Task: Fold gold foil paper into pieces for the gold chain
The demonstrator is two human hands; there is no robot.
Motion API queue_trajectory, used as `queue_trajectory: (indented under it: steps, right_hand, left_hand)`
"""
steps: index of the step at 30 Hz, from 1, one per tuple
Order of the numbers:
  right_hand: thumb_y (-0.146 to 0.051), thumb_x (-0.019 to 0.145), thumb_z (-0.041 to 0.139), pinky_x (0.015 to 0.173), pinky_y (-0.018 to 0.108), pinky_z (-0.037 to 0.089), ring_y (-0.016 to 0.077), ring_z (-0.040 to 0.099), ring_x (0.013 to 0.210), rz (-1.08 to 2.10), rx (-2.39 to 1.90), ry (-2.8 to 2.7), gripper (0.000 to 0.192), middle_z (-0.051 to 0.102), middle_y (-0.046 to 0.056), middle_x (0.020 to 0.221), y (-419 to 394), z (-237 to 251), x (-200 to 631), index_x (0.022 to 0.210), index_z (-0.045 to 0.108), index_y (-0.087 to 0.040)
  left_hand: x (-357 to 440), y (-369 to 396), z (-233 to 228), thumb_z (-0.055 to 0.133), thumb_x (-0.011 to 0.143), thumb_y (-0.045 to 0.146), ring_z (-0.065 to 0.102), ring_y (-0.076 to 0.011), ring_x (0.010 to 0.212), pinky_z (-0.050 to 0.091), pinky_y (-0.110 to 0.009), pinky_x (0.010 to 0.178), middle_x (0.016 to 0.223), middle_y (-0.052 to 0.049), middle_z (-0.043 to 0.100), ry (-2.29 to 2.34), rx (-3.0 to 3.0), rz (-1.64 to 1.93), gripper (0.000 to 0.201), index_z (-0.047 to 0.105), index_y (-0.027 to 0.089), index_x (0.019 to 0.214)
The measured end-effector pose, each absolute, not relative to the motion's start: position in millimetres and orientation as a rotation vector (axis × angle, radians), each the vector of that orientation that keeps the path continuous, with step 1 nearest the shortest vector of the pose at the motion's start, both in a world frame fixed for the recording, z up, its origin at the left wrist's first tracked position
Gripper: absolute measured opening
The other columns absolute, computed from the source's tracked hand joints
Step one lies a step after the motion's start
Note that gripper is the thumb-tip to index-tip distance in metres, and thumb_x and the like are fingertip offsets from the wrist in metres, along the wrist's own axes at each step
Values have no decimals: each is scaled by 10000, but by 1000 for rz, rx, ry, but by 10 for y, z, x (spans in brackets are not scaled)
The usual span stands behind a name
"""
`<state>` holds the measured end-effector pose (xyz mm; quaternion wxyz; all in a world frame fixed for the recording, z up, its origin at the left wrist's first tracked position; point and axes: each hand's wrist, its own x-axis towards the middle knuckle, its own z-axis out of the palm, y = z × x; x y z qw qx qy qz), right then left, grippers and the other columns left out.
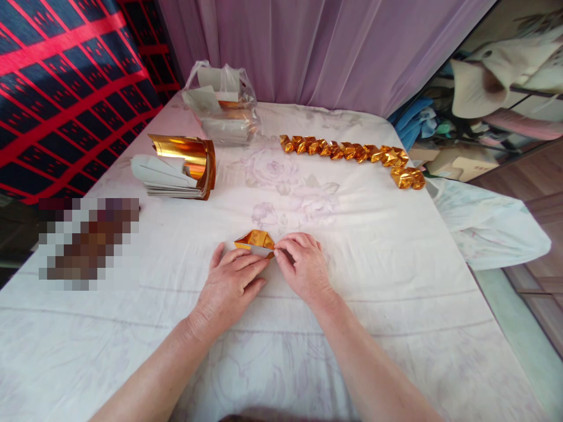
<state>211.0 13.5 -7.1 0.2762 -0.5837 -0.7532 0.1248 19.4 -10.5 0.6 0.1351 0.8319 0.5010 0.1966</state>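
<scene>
- Two bare hands meet at the middle of a white flower-printed bedsheet (352,281), both on one small piece of gold foil paper (255,242) that is partly folded, gold side up with a grey-white underside showing along its near edge.
- The left hand (233,281) lies flat, fingers stretched out and close together, pressing the paper's near edge down against the sheet.
- The right hand (303,266) is curled, its thumb and forefinger pinched shut on the paper's right corner.
- A stack of gold foil sheets (180,167), its top sheets curling upward, sits well beyond the left hand, towards the left.
- A clear plastic bag of more sheets (222,105) stands behind that stack, near the lilac curtain (316,47).
- A row of folded gold paper pieces (352,153) runs across the far side of the sheet, bending towards its right edge.
</scene>
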Motion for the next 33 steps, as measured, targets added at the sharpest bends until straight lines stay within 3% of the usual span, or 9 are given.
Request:
queue_trajectory:
  steps: [9,33]
  right_hand:
    - [-182,896,592,844,357,400,194,613,990,375,-1514,-2028,131,690,13,994,133,-62,2135,893,693,-265]
    - [-237,919,577,863,377,378,215,589,1031,428,-1592,-2060,107,672,37,1054,144,-36,2114,837,646,-242]
  left_hand:
    - [196,-100,24,604,896,204,610,-262,1133,254,-601,1146,1138,-12,747,1421,2361,583,306,700,296,1171]
    - [196,-88,5,607,881,183,624,-273,1099,229,-632,1149,1131,-46,722,1385,2400,583,315,687,253,1177]
